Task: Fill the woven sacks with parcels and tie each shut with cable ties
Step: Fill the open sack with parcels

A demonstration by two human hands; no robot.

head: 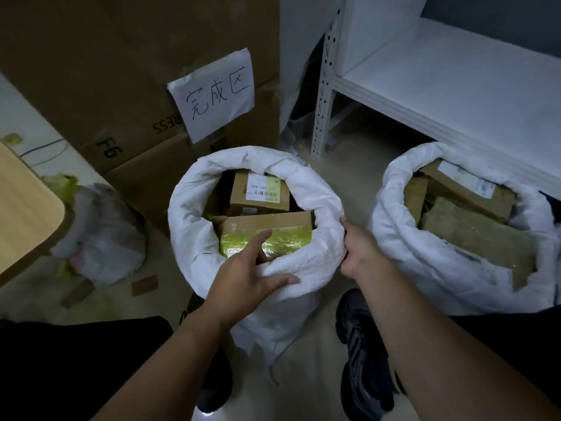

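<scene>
Two open, parcel-filled white sacks (pixel 303 189) (pixel 394 189)

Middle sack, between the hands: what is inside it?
The middle sack holds cardboard parcels: a labelled box and one with yellow-green tape. Anything beneath them is hidden.
</scene>
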